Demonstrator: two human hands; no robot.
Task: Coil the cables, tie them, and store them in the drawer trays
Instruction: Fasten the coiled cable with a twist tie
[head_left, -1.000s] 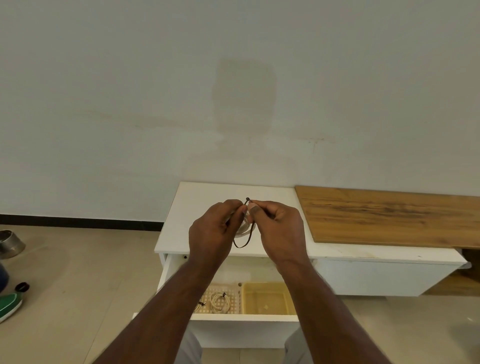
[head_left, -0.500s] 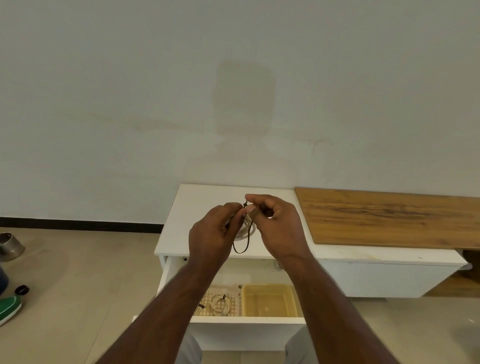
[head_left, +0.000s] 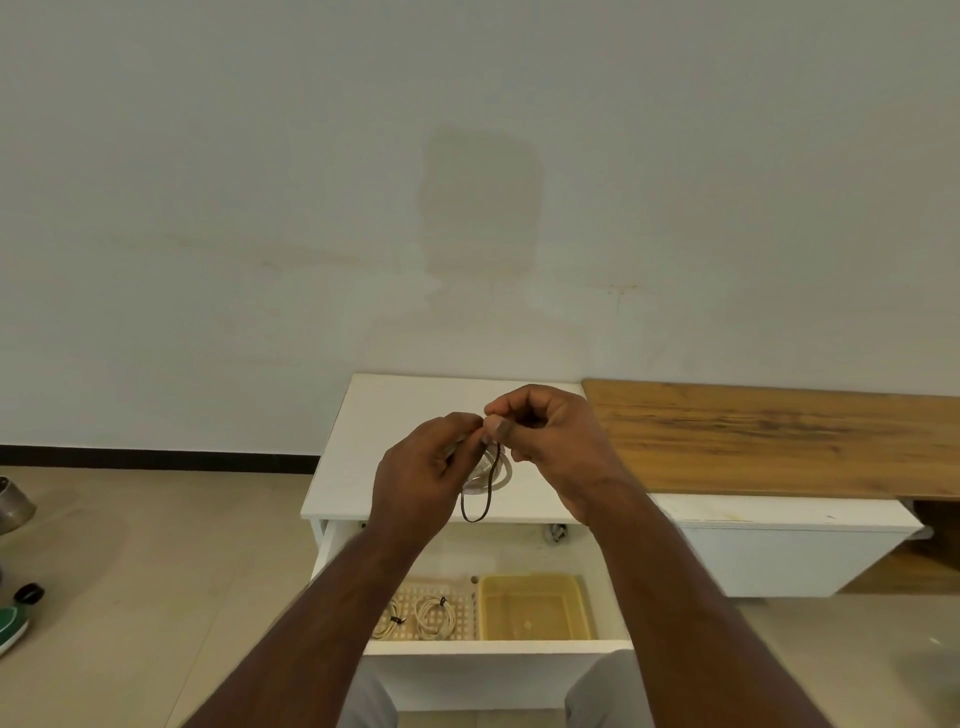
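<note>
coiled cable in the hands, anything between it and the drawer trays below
Nothing visible blocks it. The coiled cable, with its dark tie, is held by the left hand and right hand above the open drawer. The yellow tray looks empty; the perforated tray holds two tied coils.

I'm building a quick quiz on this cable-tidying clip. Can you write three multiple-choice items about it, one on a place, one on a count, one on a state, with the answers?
1. Where do the tied cable coils lie?
A. in the perforated tray
B. in the yellow tray
C. on the wooden board

2. How many tied coils are in the drawer?
A. none
B. two
C. five

3. What state is the drawer in?
A. shut
B. taken out and on the floor
C. pulled open

Answers:
1 A, both coils rest on the perforated tray.
2 B, two white coils show, each with a dark tie.
3 C, its trays are visible below the left hand and right hand.
</note>
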